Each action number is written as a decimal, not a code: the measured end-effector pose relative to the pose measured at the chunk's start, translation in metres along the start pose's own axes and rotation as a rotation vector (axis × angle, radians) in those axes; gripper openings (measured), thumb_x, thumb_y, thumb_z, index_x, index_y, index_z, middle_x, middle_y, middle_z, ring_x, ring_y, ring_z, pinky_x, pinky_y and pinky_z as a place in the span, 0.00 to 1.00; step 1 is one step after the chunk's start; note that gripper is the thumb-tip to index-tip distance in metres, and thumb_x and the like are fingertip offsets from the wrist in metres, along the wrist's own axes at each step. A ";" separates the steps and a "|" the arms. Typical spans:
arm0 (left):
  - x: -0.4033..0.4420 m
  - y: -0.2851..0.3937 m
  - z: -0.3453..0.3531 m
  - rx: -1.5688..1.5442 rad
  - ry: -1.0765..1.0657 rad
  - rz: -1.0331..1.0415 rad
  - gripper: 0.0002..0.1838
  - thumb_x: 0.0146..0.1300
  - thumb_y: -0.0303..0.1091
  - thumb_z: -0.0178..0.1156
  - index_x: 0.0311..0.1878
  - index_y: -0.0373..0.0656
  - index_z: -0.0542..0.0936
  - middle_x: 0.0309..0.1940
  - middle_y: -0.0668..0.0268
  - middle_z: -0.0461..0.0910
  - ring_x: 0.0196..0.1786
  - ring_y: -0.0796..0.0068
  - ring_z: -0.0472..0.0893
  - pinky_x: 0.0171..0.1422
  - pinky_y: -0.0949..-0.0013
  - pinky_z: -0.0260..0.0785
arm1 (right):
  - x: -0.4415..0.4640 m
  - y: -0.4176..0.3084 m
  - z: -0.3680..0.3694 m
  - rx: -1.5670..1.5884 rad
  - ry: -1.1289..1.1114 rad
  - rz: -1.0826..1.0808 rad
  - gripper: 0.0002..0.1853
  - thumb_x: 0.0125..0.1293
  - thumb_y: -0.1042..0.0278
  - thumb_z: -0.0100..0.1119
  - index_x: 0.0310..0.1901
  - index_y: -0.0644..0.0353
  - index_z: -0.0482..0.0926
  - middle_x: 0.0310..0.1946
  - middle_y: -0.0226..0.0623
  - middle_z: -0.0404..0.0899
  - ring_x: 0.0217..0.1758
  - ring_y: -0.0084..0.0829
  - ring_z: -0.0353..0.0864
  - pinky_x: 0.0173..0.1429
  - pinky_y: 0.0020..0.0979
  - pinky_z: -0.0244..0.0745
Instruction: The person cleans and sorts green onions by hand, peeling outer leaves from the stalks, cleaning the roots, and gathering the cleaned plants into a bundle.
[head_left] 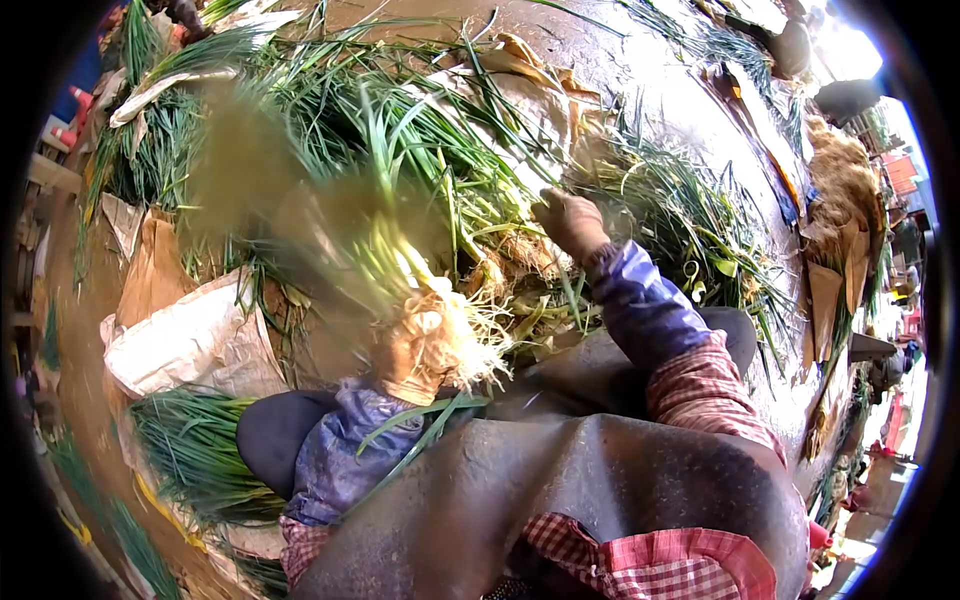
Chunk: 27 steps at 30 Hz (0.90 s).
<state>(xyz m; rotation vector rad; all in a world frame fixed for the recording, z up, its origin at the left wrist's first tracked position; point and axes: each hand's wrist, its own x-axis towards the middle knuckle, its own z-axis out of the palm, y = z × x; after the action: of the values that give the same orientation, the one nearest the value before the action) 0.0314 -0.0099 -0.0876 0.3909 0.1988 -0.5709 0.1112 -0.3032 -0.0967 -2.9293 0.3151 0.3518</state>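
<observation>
Green onions (410, 265) with pale stems and stringy roots are gripped in my left hand (412, 350), which wears a tan glove. Their roots hang beside the glove and the leaves point away from me. My right hand (573, 224), in a brown glove, is closed at the right edge of a large loose heap of green onions (340, 115). Whatever its fingers hold, if anything, is hidden. More rooted onion ends (525, 250) lie between the two hands. Dark blurs cover part of the view above my left hand.
A tied-looking bundle of green onions (200, 445) lies by my left knee, below a white sack (195, 340). Trimmed leaves (680, 215) are piled on the right. A dark apron (570, 470) covers my lap. Brown sacking (842, 185) stands at far right.
</observation>
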 end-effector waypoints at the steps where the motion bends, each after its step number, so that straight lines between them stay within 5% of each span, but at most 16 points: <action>1: 0.007 -0.007 -0.011 0.061 0.077 0.019 0.16 0.56 0.30 0.60 0.48 0.38 0.74 0.35 0.65 0.76 0.34 0.72 0.77 0.40 0.72 0.76 | 0.019 0.005 0.007 0.070 0.037 0.041 0.28 0.62 0.42 0.53 0.58 0.51 0.72 0.49 0.39 0.79 0.41 0.41 0.82 0.50 0.36 0.76; 3: 0.008 -0.006 -0.014 0.034 0.110 -0.161 0.13 0.63 0.32 0.55 0.49 0.38 0.74 0.37 0.62 0.77 0.37 0.72 0.79 0.41 0.71 0.76 | 0.030 -0.013 0.011 -0.009 -0.193 0.174 0.31 0.61 0.40 0.51 0.56 0.58 0.75 0.51 0.48 0.77 0.56 0.42 0.76 0.59 0.36 0.70; 5: 0.003 -0.001 0.017 -0.139 -0.064 -0.162 0.14 0.65 0.33 0.54 0.51 0.37 0.73 0.41 0.58 0.77 0.43 0.69 0.78 0.48 0.67 0.75 | 0.054 0.010 0.064 0.072 -0.413 0.115 0.31 0.60 0.39 0.50 0.53 0.59 0.77 0.52 0.50 0.77 0.58 0.43 0.74 0.60 0.37 0.68; 7: 0.007 -0.002 -0.005 -0.105 -0.072 -0.037 0.17 0.65 0.32 0.53 0.54 0.35 0.71 0.47 0.56 0.75 0.49 0.67 0.76 0.54 0.66 0.73 | 0.079 0.020 0.093 0.030 -0.355 0.112 0.26 0.60 0.43 0.52 0.47 0.56 0.81 0.46 0.48 0.79 0.49 0.42 0.78 0.54 0.37 0.71; 9: 0.002 0.007 0.011 -0.095 -0.149 -0.053 0.17 0.65 0.30 0.51 0.56 0.35 0.70 0.48 0.56 0.75 0.48 0.69 0.77 0.51 0.68 0.75 | 0.054 -0.011 0.025 0.070 -0.325 0.322 0.16 0.63 0.53 0.56 0.44 0.55 0.81 0.39 0.42 0.80 0.43 0.34 0.78 0.50 0.36 0.72; 11: 0.002 0.000 -0.012 -0.008 -0.026 -0.016 0.18 0.64 0.29 0.52 0.56 0.34 0.70 0.48 0.56 0.75 0.44 0.69 0.78 0.46 0.69 0.76 | 0.059 -0.003 0.020 0.045 -0.017 0.271 0.12 0.62 0.59 0.56 0.44 0.54 0.78 0.31 0.36 0.76 0.29 0.30 0.74 0.39 0.31 0.73; 14: 0.001 0.004 0.005 0.018 0.026 -0.042 0.18 0.63 0.28 0.53 0.56 0.34 0.69 0.47 0.55 0.76 0.38 0.70 0.80 0.38 0.71 0.78 | 0.041 -0.001 -0.004 0.057 0.267 0.027 0.10 0.61 0.60 0.56 0.39 0.54 0.79 0.28 0.34 0.76 0.30 0.29 0.76 0.40 0.30 0.73; 15: -0.001 0.006 0.014 -0.049 -0.034 -0.107 0.19 0.63 0.28 0.53 0.57 0.34 0.69 0.46 0.55 0.76 0.34 0.70 0.81 0.34 0.72 0.78 | 0.032 -0.004 -0.009 -0.023 0.167 -0.071 0.08 0.61 0.62 0.56 0.38 0.54 0.79 0.28 0.35 0.77 0.31 0.29 0.78 0.40 0.30 0.74; 17: 0.002 0.004 0.012 -0.028 -0.065 -0.128 0.21 0.64 0.29 0.52 0.60 0.32 0.67 0.43 0.58 0.77 0.33 0.73 0.80 0.34 0.72 0.78 | 0.010 -0.016 -0.027 0.662 -0.350 0.156 0.06 0.61 0.68 0.56 0.35 0.57 0.81 0.28 0.39 0.80 0.30 0.28 0.81 0.39 0.29 0.77; 19: 0.004 0.004 0.013 -0.185 -0.236 -0.263 0.24 0.63 0.27 0.51 0.63 0.31 0.65 0.39 0.61 0.78 0.33 0.75 0.80 0.34 0.73 0.77 | 0.007 0.000 0.021 0.483 0.091 -0.922 0.08 0.65 0.70 0.55 0.42 0.61 0.80 0.31 0.34 0.82 0.34 0.25 0.81 0.39 0.28 0.80; 21: 0.004 0.003 0.016 -0.122 -0.109 -0.200 0.27 0.61 0.25 0.52 0.64 0.30 0.63 0.37 0.63 0.77 0.33 0.75 0.79 0.35 0.73 0.77 | -0.015 -0.018 0.021 1.582 -0.934 -0.059 0.10 0.68 0.68 0.53 0.42 0.64 0.80 0.34 0.36 0.83 0.42 0.27 0.82 0.52 0.31 0.76; 23: -0.001 0.001 0.023 0.042 -0.029 -0.159 0.27 0.58 0.22 0.53 0.63 0.31 0.65 0.37 0.63 0.78 0.34 0.74 0.80 0.37 0.73 0.77 | -0.022 -0.040 0.007 0.938 -0.685 -0.588 0.15 0.70 0.60 0.51 0.44 0.64 0.79 0.37 0.37 0.83 0.46 0.28 0.81 0.57 0.31 0.72; 24: -0.004 -0.004 0.027 0.044 0.154 -0.120 0.26 0.56 0.22 0.55 0.60 0.33 0.68 0.37 0.63 0.78 0.35 0.72 0.80 0.39 0.71 0.78 | -0.029 -0.047 0.007 0.810 -0.334 -0.919 0.20 0.70 0.53 0.49 0.47 0.63 0.79 0.39 0.36 0.82 0.44 0.26 0.80 0.53 0.30 0.74; 25: -0.006 -0.004 0.023 0.046 0.150 -0.123 0.26 0.56 0.22 0.55 0.60 0.33 0.68 0.37 0.63 0.78 0.35 0.72 0.80 0.39 0.71 0.78 | -0.036 -0.055 0.006 1.207 -0.602 -0.545 0.22 0.70 0.50 0.49 0.49 0.61 0.79 0.38 0.35 0.82 0.42 0.23 0.79 0.49 0.29 0.74; 27: -0.006 -0.005 0.012 0.194 0.141 -0.183 0.22 0.56 0.21 0.52 0.56 0.33 0.71 0.46 0.58 0.78 0.43 0.68 0.80 0.50 0.67 0.76 | -0.050 -0.065 -0.007 1.257 -0.565 -0.456 0.20 0.69 0.53 0.51 0.52 0.60 0.78 0.38 0.34 0.82 0.41 0.21 0.79 0.48 0.26 0.73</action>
<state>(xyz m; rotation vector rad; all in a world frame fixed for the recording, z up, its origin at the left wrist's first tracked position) 0.0241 -0.0158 -0.0766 0.6059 0.3179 -0.7466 0.0798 -0.2323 -0.0680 -1.5188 -0.1804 0.5914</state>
